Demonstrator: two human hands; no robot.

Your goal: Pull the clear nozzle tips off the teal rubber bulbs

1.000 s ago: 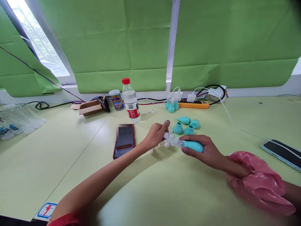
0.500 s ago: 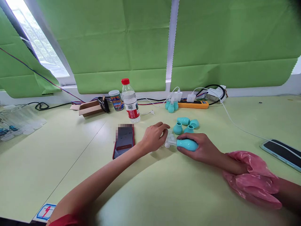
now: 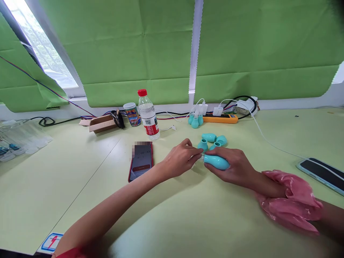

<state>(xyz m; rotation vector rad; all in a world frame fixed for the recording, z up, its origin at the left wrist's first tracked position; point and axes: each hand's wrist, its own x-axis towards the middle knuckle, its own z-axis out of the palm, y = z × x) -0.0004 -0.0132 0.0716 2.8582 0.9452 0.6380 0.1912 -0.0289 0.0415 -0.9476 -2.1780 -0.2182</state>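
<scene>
A glossy turquoise squeeze bulb lies sideways in my right hand, thumb above and fingers below. My left hand is closed at the bulb's mouth, pinching a small clear plastic tip there. The fingertips hide most of that tip, so I cannot tell how deep it sits in the bulb. Just behind my hands lie several loose turquoise bulbs, some upright with round openings showing, others on their sides. Small clear pieces show faintly under my left fingers.
Left of my hands lies a red-edged phone, with a red-capped water bottle and a printed can behind. A cardboard box and an orange power strip line the back. Another phone, cable attached, lies right.
My left hand has moved right to the bulb's mouth, and its fingers now cover the clear tip that stuck out before. My right hand has shifted slightly right with the bulb.
</scene>
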